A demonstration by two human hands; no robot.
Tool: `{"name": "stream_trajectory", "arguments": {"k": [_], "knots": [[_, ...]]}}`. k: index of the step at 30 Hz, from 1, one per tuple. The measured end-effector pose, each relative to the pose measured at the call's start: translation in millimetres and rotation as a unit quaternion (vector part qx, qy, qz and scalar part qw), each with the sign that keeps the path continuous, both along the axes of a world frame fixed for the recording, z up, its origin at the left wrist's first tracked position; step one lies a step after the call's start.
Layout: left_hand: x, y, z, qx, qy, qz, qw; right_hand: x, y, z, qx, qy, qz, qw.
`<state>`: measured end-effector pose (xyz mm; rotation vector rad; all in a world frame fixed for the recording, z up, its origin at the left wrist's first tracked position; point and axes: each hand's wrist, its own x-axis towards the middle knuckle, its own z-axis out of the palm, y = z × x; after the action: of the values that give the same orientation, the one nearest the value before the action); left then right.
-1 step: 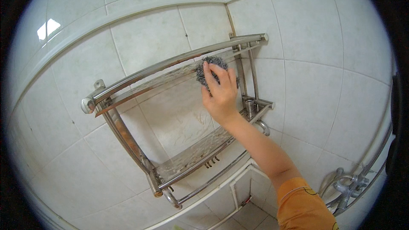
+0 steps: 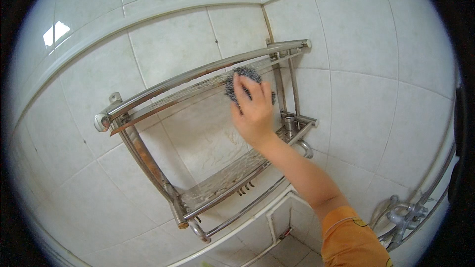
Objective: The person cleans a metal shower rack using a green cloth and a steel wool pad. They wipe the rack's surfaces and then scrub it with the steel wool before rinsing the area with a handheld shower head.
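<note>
My right hand [image 2: 252, 113] grips a dark grey wire scouring pad [image 2: 247, 75], its fingers bent around it. The pad is against the upper shelf of a metal bathroom rack [image 2: 208, 69], toward the right end. That rack is fixed to the tiled wall and has an upper and a lower shelf [image 2: 222, 173] with rails along the front. Brown stains mark the upper shelf's edge and the left upright. Wet streaks or suds show on both shelves. My left hand is out of view.
White wall tiles [image 2: 356, 109] meet at a corner behind the rack. Small hooks [image 2: 246, 188] and a towel bar [image 2: 247, 207] hang below the lower shelf. A round metal cup holder [image 2: 289, 122] sits at its right end. A shower tap with a hose [image 2: 403, 215] is at the lower right.
My right hand and the scouring pad have shifted slightly left and down along the upper shelf. The rack has not moved.
</note>
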<state>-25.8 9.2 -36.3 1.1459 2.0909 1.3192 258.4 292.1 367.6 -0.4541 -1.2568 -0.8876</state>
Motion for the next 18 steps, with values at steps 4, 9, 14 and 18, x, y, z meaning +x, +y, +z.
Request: {"name": "stream_trajectory", "arguments": {"k": [4,9,14,18], "knots": [[4,1,22,-0.046,0.015,-0.003,0.999,-6,-4,4,0.018,-0.017,-0.030,0.999],[1,2,18,-0.055,0.021,0.021,0.998,0,-4,3,0.001,-0.013,-0.052,0.999],[4,1,20,-0.050,0.003,0.015,0.999,13,1,1,0.031,-0.027,-0.105,0.994],[-3,2,6,-0.057,0.016,0.009,0.998,1,-9,4,0.038,-0.065,-0.093,0.993]]}}
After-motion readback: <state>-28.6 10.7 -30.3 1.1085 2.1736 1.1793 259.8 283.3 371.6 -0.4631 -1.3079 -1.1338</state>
